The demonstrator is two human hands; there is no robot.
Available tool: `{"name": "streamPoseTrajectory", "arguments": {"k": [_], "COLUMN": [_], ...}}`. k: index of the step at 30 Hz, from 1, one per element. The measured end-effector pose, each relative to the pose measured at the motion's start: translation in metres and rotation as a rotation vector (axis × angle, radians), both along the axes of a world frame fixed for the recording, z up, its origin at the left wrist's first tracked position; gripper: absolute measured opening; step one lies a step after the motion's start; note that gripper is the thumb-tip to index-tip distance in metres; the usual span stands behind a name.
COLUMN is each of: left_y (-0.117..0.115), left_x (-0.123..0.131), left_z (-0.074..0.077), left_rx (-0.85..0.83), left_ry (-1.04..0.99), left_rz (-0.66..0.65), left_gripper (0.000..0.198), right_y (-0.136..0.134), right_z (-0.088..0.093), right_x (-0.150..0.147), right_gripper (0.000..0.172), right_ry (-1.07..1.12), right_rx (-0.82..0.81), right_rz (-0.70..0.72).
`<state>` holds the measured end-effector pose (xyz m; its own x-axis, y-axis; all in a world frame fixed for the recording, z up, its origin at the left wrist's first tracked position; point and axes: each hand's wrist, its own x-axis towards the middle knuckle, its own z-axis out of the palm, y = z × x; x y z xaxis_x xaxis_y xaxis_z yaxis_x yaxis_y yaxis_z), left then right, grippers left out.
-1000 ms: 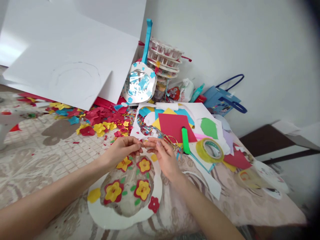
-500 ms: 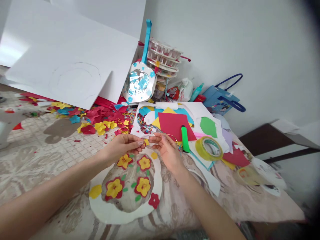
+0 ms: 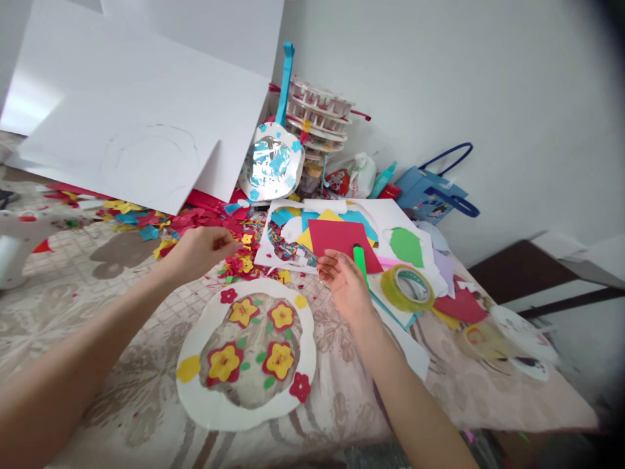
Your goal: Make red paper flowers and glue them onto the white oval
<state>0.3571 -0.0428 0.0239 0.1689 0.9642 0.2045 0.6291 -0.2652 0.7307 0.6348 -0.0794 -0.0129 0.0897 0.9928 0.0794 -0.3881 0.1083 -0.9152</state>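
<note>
My left hand (image 3: pixel 200 251) reaches over the left side of the table, fingers curled together above a heap of red and yellow paper flowers (image 3: pixel 234 260); what they pinch, if anything, is hidden. To the right, beside a green marker (image 3: pixel 361 259), my right hand (image 3: pixel 346 281) hovers with its fingers loosely curled inward, their contents hidden. Below both hands lies a white paper ring (image 3: pixel 195 397) with red and yellow flowers and green leaves stuck on it.
A yellowish tape roll (image 3: pixel 407 288), a red paper sheet (image 3: pixel 336 238) and coloured scraps lie to the right. Large white boards (image 3: pixel 137 130) lean at the back left. A foil-covered paddle (image 3: pixel 272 163), stacked trays (image 3: pixel 319 114) and a blue bag (image 3: pixel 432 195) stand by the wall.
My hands were together above the ring, pinching a small piece. They have parted: the left moved left and up to the flower heap, the right shifted slightly right toward the marker.
</note>
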Motion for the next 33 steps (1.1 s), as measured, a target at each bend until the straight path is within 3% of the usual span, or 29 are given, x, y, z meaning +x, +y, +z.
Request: {"name": "streamPoseTrajectory", "arguments": {"k": [3,12,16,22,27,33], "left_y": [0.005,0.006,0.007,0.008,0.008,0.007], "left_x": [-0.005,-0.01,-0.007,-0.002,-0.002,-0.006], "left_z": [-0.004,-0.002,-0.008,-0.021,-0.024,-0.009], "left_rx": [0.038,0.044,0.042,0.053,0.063,-0.003], "left_ry": [0.227,0.43,0.346,0.356,0.341,0.256], "left_rz": [-0.059,-0.004,-0.074,-0.222,-0.189,-0.096], "left_gripper": [0.016,0.027,0.013,0.017,0.009,0.011], "right_y": [-0.002,-0.004,-0.005,-0.006,-0.007,-0.008], "right_z": [0.001,-0.001,-0.005,-0.006,-0.006,-0.005], "right_x": [-0.001,-0.004,-0.004,-0.005,-0.005,-0.007], "right_gripper": [0.016,0.016,0.017,0.015,0.014,0.015], "right_ry": [0.011,-0.112,-0.139,-0.142,-0.143,-0.154], "right_rx": [0.003,0.025,0.03,0.022,0.008,0.002], "right_rz": [0.009,0.064,0.079,0.111,0.123,0.135]}}
